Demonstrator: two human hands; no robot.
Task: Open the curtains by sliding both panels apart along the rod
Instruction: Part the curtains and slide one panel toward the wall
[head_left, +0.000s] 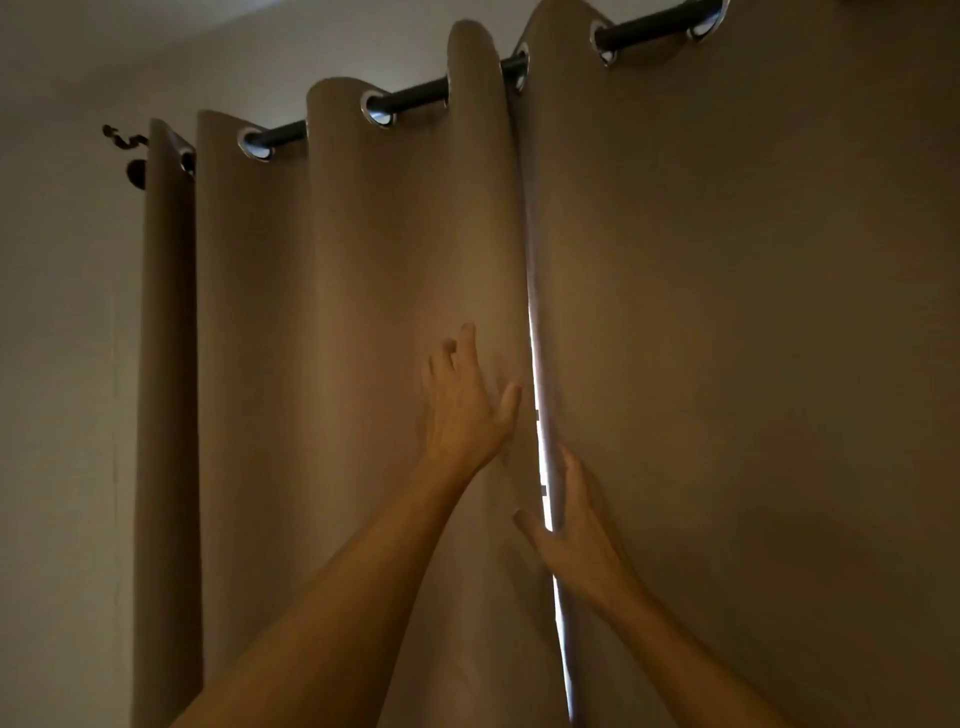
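— Forearms came up from the bottom of the view, both bare. What were the hands doing?

— Left hand (467, 410) was open, fingers spread, palm flat on the left panel (353, 322), just left of the gap (540, 441). Right hand (576, 530) was open too, its fingers lying along the edge of the right panel (753, 312), thumb across the bright slit. Neither had closed on cloth.

— And the panels?

— Both were drawn nearly shut, meeting just between the hands, hung by rings (376, 109) on the dark rod (415, 96) high above them. Left panel fell in deep folds; right one hung flatter.

— How would you have done the step well?

— I'd have gathered each inner edge into a firm grip, not just pressed on it, then pulled sideways and a little upward, so the rings ran along the rod instead of tilting and binding. Steady, both at once, away from each other.

— Any containers?

— None showed. Only wall (62, 364) left of the left hand, and the rod's scrolled end (124, 140) above it.
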